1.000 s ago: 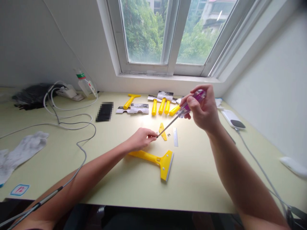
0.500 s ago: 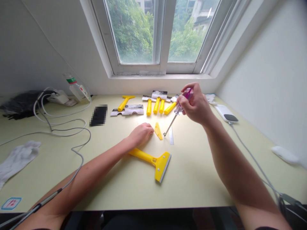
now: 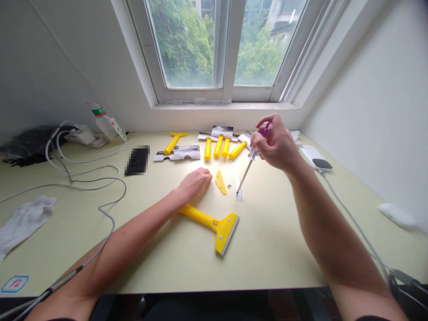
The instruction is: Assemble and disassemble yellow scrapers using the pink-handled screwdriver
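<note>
Here, our right hand (image 3: 276,145) gripped the purple-and-clear plastic screwdriver (image 3: 254,154) | tip at the flat silver metal blade (image 3: 240,197), right of the yellow plastic plate (image 3: 220,183) | left hand (image 3: 196,182) curled, contents indeterminable | we judged a steady, light-touch tip best.

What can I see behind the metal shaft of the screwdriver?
Behind the shaft, a flat metal strip lies on the table; both its ends show. The shaft covers part of it, and what is under the strip is hidden.
</note>
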`<state>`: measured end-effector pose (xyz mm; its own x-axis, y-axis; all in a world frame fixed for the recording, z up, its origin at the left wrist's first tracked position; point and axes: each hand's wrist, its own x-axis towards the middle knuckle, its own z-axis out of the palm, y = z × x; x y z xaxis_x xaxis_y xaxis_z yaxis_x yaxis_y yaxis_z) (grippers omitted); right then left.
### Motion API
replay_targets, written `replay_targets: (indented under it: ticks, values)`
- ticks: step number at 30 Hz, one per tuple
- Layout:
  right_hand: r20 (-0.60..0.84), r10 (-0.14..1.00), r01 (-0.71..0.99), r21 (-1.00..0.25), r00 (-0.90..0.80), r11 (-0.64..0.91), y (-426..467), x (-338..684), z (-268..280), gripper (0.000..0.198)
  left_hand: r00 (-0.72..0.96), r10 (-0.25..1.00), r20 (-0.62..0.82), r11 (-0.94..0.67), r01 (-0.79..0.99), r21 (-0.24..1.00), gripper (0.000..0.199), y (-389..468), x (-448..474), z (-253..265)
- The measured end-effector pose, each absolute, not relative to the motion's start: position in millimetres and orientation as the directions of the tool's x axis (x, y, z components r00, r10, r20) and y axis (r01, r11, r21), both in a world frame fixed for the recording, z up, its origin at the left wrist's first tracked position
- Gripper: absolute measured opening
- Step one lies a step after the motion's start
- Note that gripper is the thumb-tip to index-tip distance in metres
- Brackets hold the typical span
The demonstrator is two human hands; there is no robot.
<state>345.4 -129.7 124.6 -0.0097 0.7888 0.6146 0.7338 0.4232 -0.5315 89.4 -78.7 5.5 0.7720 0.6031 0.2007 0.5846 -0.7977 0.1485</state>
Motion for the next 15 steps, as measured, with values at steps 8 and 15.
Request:
replay_targets:
  ticks: [8, 15]
  values:
    - [0.63, 0.776, 0.782, -0.5, 0.035, 0.371, -127, 354, 127, 0.027, 0.706, 0.666, 0.241, -0.745, 0.642, 0.18, 0.028, -72, 69, 8]
    - [0.624, 0.781, 0.748, -0.514, -0.01, 0.42, -125, 356, 123, 0.027, 0.671, 0.692, 0.267, -0.721, 0.647, 0.246, 0.027, -72, 59, 6]
